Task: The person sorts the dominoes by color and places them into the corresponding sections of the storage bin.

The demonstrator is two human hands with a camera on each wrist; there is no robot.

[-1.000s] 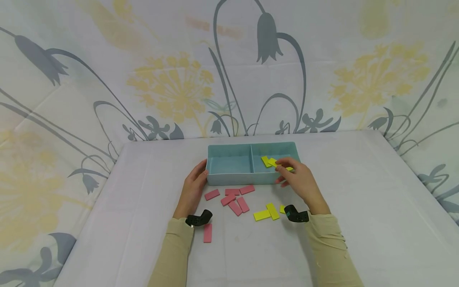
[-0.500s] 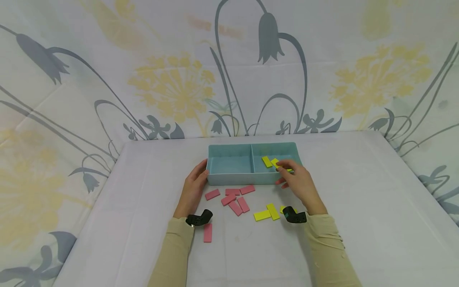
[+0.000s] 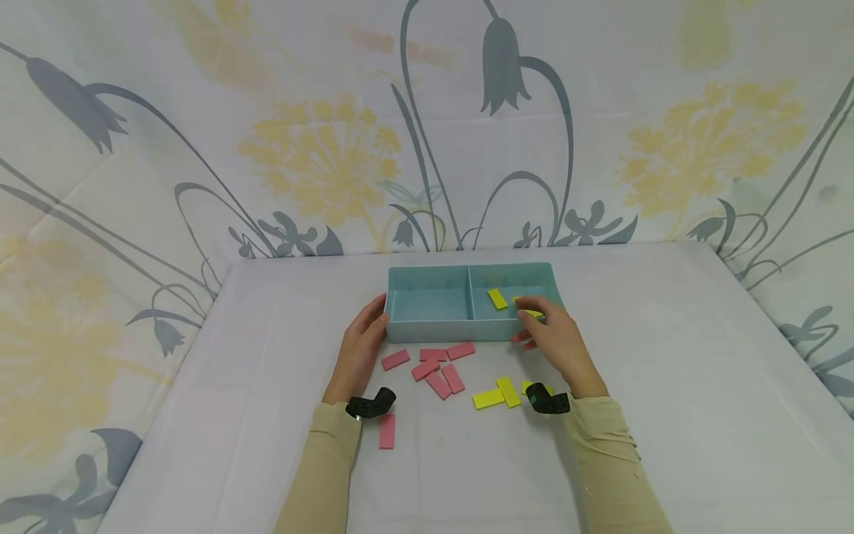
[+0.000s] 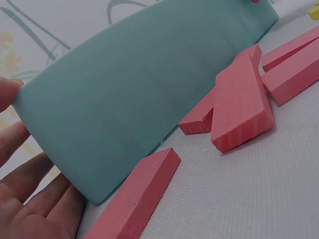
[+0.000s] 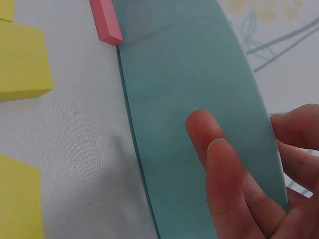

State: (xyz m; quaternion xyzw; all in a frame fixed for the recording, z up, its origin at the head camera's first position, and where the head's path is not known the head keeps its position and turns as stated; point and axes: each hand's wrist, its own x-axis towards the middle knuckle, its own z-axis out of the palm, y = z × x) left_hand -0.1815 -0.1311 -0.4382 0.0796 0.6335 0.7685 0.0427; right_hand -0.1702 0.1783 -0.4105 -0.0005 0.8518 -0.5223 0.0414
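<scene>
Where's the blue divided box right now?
In the head view, the blue box sits near centre on the table, the left hand at its left end, the right hand at its right compartment, and pink blocks just in front.

A bare right hand (image 5: 259, 209) straddles the rim of a smooth teal box (image 5: 164, 89), an oblong pink block (image 5: 106, 22) beside its base, chunky yellow blocks (image 5: 22, 62) apart on white woven cloth (image 5: 84, 139).

Teal, pink and yellow over white

The tray (image 3: 427, 331) is plain teal. Pink blocks (image 3: 425, 369) show faint streaks at their ends; yellow blocks (image 3: 489, 400) look plain. White covers the table (image 3: 667, 319). The white backdrop cloth (image 3: 460, 148) bears blue-grey bellflowers and soft yellow flower heads. Sleeves (image 3: 603, 445) are khaki, wrist cameras (image 3: 548, 401) black.
</scene>
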